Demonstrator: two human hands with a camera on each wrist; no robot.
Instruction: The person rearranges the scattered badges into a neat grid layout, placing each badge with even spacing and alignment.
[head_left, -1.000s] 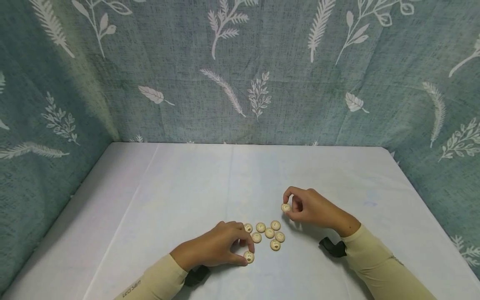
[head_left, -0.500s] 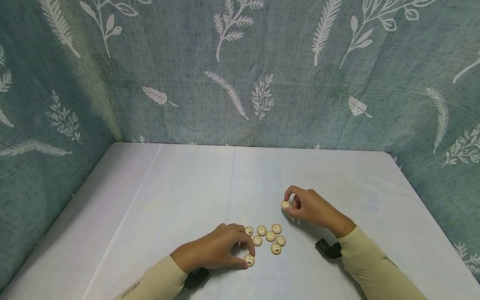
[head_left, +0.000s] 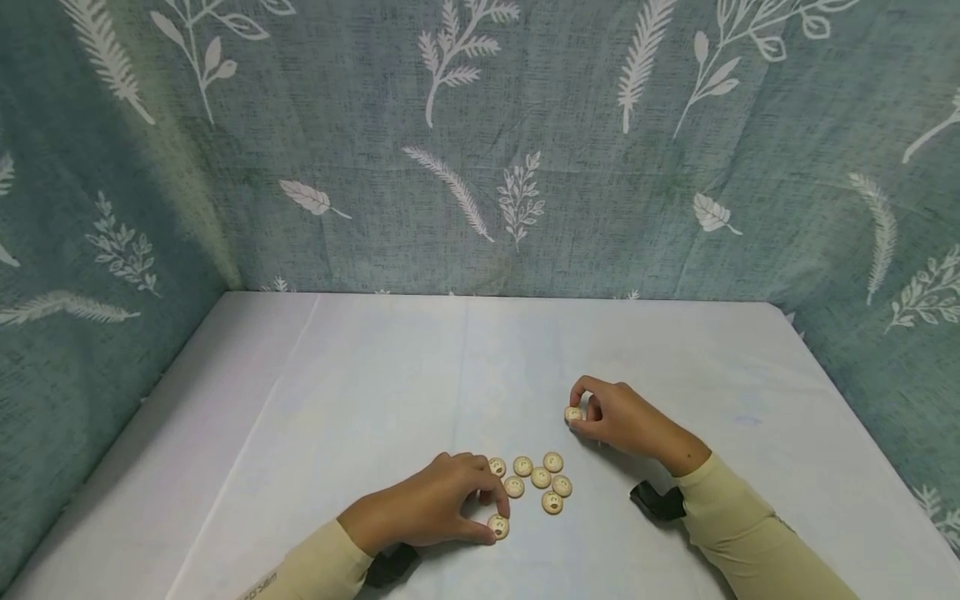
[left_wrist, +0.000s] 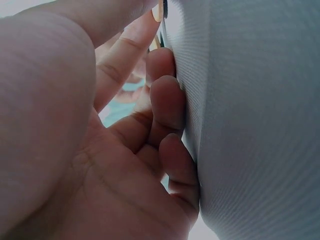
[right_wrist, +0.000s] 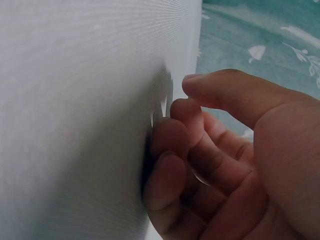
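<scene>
Small, round, pale wooden discs with dark face-like marks lie on the white cloth. My left hand (head_left: 442, 504), in the head view, has thumb and index finger on either side of one wooden disc (head_left: 498, 526) close over the cloth. In the left wrist view its other fingers (left_wrist: 167, 102) curl down right at the cloth. My right hand (head_left: 622, 418) stands farther back to the right and pinches another wooden disc (head_left: 573, 414) between thumb and index finger. In the right wrist view the thumb (right_wrist: 225, 90) and curled fingers come together low beside the cloth, the disc hardly showing.
Between the hands lies a loose group of several wooden discs (head_left: 541, 477), one (head_left: 497, 467) partly behind the left fingers. The white-covered table (head_left: 375, 367) is enclosed by green leaf-patterned fabric (head_left: 360, 150). Each wrist has a dark strap (head_left: 657, 501).
Both hands keep their places beside the same discs, with only slight movement. The whole head view shifts a little, and the disc group stays in the same layout.
</scene>
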